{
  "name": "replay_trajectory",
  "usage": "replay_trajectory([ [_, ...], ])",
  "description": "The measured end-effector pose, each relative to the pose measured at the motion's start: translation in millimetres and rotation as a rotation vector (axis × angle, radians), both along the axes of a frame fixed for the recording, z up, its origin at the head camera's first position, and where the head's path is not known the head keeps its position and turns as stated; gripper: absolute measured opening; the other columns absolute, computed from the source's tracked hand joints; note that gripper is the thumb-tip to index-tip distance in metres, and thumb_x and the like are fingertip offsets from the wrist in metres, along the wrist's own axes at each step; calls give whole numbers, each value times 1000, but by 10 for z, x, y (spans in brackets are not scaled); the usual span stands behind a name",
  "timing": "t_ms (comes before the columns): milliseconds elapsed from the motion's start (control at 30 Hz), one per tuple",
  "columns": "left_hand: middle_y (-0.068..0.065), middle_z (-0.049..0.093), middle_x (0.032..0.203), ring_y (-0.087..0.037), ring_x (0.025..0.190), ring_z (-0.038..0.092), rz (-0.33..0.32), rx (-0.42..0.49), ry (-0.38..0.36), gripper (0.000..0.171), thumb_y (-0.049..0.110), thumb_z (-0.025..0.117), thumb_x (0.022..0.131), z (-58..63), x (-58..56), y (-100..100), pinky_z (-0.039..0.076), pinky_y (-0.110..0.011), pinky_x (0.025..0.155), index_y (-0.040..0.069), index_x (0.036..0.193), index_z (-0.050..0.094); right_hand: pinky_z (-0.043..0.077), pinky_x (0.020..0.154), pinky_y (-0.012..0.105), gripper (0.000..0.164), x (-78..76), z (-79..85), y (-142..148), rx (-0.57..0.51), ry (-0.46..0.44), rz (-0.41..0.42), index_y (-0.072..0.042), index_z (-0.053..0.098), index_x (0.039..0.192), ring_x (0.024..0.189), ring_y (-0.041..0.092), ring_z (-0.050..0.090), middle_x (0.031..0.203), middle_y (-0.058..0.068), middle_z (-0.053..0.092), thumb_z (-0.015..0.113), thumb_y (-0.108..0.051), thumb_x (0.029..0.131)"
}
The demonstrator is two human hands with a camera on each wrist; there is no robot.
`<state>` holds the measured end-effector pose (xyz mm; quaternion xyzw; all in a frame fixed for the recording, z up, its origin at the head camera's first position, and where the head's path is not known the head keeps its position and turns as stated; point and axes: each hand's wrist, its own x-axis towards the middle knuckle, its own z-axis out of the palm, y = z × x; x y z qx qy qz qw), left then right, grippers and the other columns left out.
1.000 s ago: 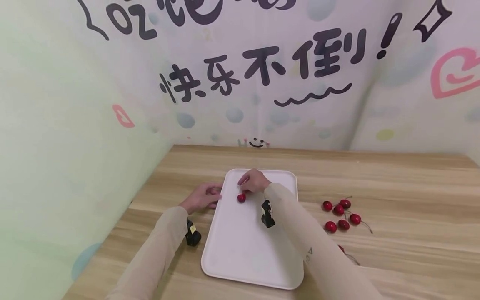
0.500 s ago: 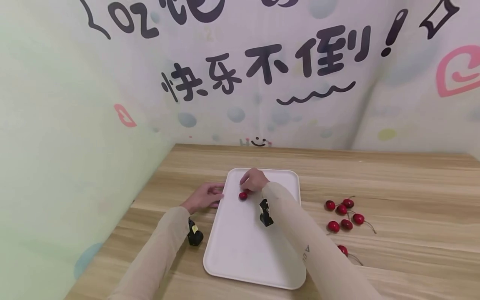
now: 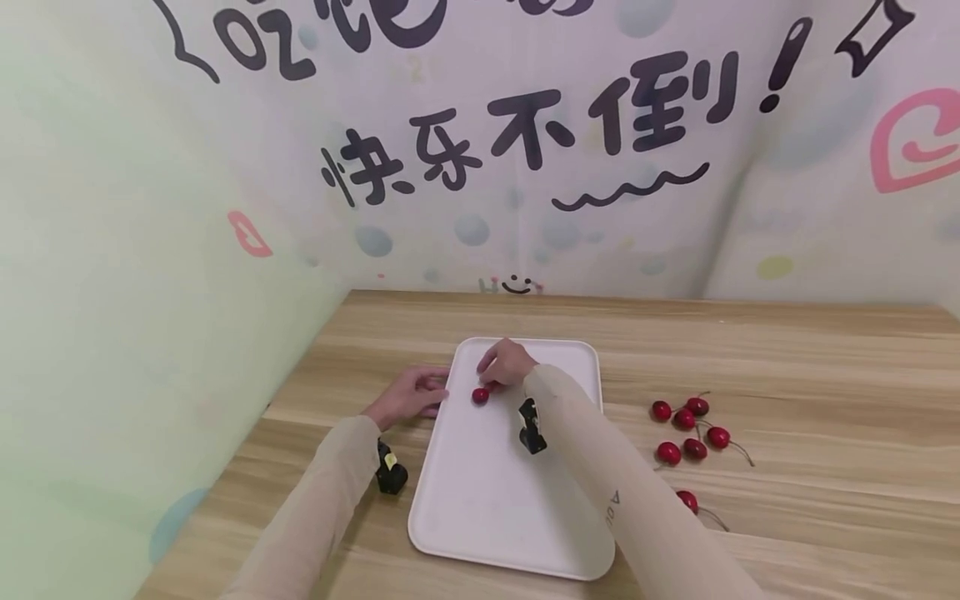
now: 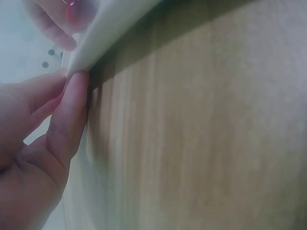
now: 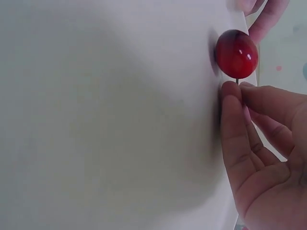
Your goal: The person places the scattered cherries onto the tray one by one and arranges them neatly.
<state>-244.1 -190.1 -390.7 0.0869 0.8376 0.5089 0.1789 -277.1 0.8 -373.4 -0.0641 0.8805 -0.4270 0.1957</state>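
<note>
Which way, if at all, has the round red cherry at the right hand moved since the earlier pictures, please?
Yes, slightly left: in the head view, the cherry sits nearer the left rim of the white rectangular tray than before.

Person's arms both reached forward, bare hands near each other but not touching. Left forearm (image 3: 307, 512), in a long pale sleeve (image 3: 341, 454), slanted up and rightward; left hand (image 3: 408, 395) was turned inward, its thumb and fingertips set in a pinch. Right forearm (image 3: 626, 492), likewise sleeved, slanted up and leftward; right hand (image 3: 508, 363) was angled at the wrist, back of the hand toward the head camera. Right wrist view: palm side visible, fingers (image 5: 234, 127) gathered against the thumb, tips pinched together.
</note>
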Motion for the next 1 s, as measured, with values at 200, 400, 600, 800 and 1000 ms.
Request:
replay_trajectory([
  [200,-21,57,99,-23,81,61,-3,6,11,41,1,54,86,-2,-1,26,54,-31,68,-4,126,44,50,51,20,15,-23,-3,14,7,4,-3,0,67,91,55,13,55,65,7,61,65,-1,76],
  [400,-21,57,98,-23,81,61,5,-1,16,41,0,55,86,9,-22,49,55,-31,68,-4,126,45,50,50,20,15,-42,7,25,14,4,-6,1,66,92,54,13,55,65,8,61,64,-1,77],
  [600,-20,58,99,-22,82,61,9,-33,8,42,2,56,86,5,-14,59,54,-30,68,-2,126,46,50,51,20,15,-26,-9,31,18,-2,-18,1,65,92,55,13,55,66,8,61,65,-2,77],
  [800,-21,57,98,-22,79,61,13,-10,7,41,-1,55,85,7,6,24,55,-30,67,-4,125,45,51,51,20,15,-21,-54,3,-27,1,-12,2,65,90,55,12,55,67,8,61,65,-2,76],
  [1000,-23,57,98,-21,79,61,0,1,6,42,-1,54,85,-9,8,15,55,-30,68,-6,126,44,50,51,20,14,-25,-71,14,0,26,-9,0,67,89,56,12,57,70,8,61,67,-4,75],
])
